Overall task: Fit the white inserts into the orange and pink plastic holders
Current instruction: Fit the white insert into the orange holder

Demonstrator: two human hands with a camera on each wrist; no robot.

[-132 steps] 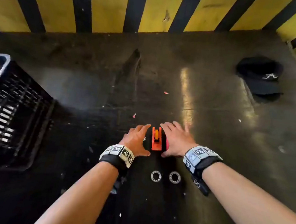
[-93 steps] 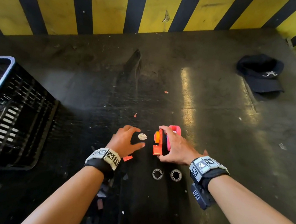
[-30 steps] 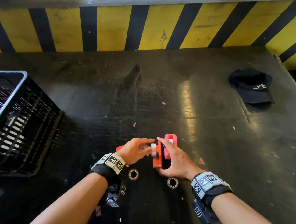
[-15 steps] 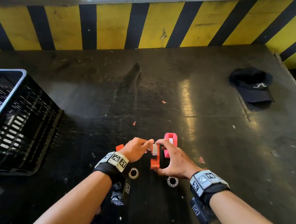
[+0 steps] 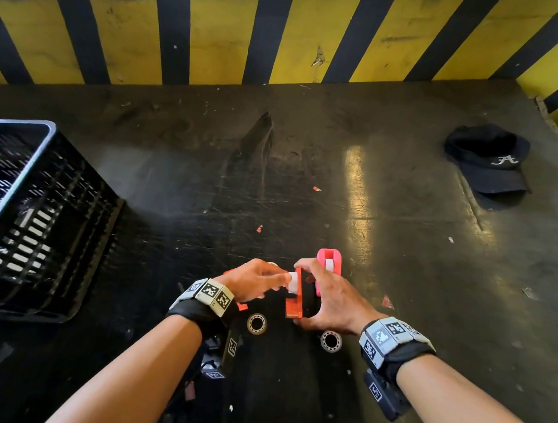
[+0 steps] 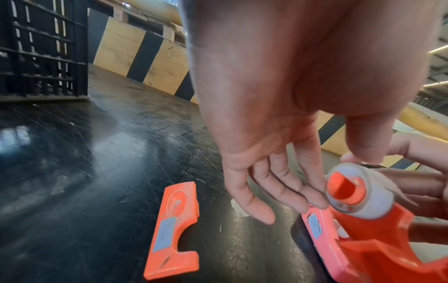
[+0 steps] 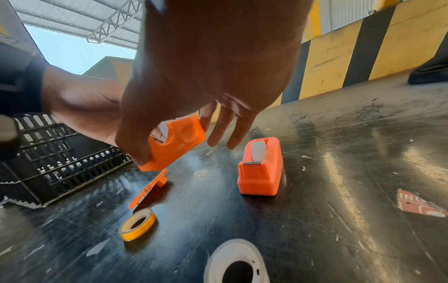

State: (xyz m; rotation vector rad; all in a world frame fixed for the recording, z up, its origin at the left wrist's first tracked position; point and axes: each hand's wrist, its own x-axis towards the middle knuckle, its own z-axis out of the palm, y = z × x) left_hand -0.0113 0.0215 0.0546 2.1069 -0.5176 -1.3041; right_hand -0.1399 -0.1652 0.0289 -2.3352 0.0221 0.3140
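Pressing a white insert (image 5: 292, 280) onto the orange holder (image 5: 296, 299) near the table's near edge, the left hand (image 5: 256, 279) pinches it while the right hand (image 5: 331, 303) grips the holder. Behind, the pink holder (image 5: 329, 263) looks fitted already; this one seems nearly seated.

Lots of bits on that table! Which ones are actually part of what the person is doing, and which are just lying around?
Part of the job:
- orange holder, gripped by the right hand
- white insert, pinched by the left hand
- pink holder, insert already in
- loose orange side plate

Just lying about:
- black crate
- black cap
- two tape rolls
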